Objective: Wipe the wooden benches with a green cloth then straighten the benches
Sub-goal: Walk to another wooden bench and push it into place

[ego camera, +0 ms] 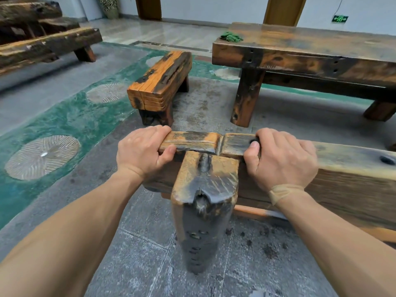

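Note:
A long rough wooden bench (347, 179) runs from the centre to the right edge, with a thick dark leg (203, 221) below its near end. My left hand (142, 154) grips the bench's left end. My right hand (280, 158) clasps its top edge just right of the leg joint. The green cloth (231, 37) lies crumpled on the left corner of a large wooden table (310, 52) at the back right, away from both hands.
A short orange-and-black bench (160, 82) stands just beyond my hands, in the middle. Another long dark bench (49, 45) sits at the far left with stacked timber behind it. The floor is grey stone with a green band and round carved discs (42, 156).

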Demonstrator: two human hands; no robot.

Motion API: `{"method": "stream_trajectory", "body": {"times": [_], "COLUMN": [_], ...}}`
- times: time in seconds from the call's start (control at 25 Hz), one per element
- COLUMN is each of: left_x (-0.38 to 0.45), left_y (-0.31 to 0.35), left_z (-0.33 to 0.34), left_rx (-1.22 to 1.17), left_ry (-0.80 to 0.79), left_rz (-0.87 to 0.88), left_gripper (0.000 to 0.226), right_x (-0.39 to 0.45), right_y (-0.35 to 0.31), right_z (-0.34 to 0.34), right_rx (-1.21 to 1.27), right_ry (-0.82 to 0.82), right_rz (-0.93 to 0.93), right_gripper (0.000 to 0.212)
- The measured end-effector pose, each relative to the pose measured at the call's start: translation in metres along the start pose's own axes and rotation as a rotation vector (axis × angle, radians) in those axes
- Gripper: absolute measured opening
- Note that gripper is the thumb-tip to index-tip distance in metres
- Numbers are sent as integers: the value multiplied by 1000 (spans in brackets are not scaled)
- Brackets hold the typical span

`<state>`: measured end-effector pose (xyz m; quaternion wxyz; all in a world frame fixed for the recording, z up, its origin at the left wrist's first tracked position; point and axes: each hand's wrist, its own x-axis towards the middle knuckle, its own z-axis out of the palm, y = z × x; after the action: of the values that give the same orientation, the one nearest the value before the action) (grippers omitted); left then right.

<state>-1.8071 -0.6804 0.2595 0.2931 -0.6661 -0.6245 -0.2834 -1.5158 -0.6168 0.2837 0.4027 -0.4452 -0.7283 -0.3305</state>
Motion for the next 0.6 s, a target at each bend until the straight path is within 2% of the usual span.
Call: {"method": "stream_trajectory", "body": {"times": [0.24,0.6], "left_x": [52,109], "left_y": [-38,-75], "left_z": [62,125], "left_rx": [-42,-133], "left_ry": [-113,-159], "left_rz": [-30,57], "left_gripper": [63,73], "right_x": [33,71], "right_y": [-4,-5], "right_z": [68,130], "right_rx": [-46,-116], "right_ry": [-19,-68], "right_rz": [50,82], "right_gripper": [25,30]}}
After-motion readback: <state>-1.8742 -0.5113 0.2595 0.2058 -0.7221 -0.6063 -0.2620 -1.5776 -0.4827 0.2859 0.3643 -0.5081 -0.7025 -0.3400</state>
